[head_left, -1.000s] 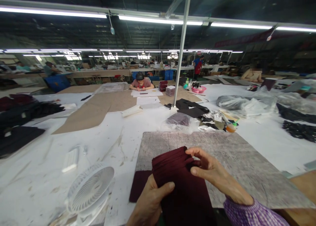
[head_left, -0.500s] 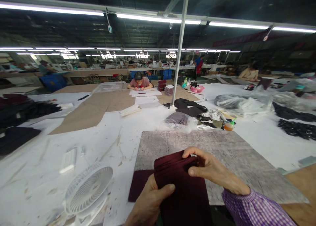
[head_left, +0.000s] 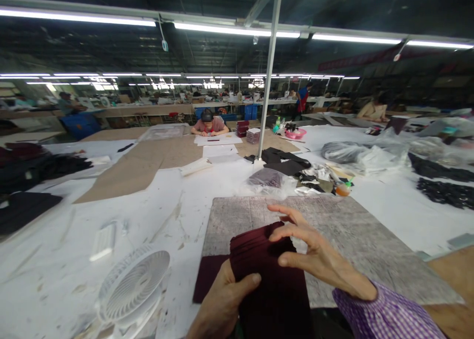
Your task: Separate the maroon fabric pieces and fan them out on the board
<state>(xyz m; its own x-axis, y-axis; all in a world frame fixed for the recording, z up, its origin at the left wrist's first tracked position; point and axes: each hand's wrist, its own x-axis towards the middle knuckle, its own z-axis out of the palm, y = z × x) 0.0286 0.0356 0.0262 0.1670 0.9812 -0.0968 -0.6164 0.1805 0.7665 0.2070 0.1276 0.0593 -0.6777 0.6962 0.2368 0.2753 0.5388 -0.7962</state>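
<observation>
My left hand [head_left: 229, 299] grips a stack of dark maroon fabric pieces [head_left: 268, 275] by its left side, thumb on top and the other fingers hidden underneath. The layered edges fan out at the far end of the stack. Over its upper right corner is my right hand [head_left: 314, 250], with fingers spread and a fingertip at or very near the cloth; contact is hard to tell. Beneath the stack lies a grey mottled board [head_left: 355, 235]. Another flat maroon fabric piece [head_left: 209, 278] rests on the board's left front corner.
A white fan [head_left: 137, 284] stands at the left front. Beyond the board are a plastic bag [head_left: 270, 181], dark scraps [head_left: 287, 162] and an orange-filled container [head_left: 343, 188]. A metal post [head_left: 269, 77] rises from the table. A person [head_left: 210, 124] works across it.
My right hand's fingers have spread and its index finger has lifted away from the stack's far edge. My left hand keeps its hold, almost unmoved.
</observation>
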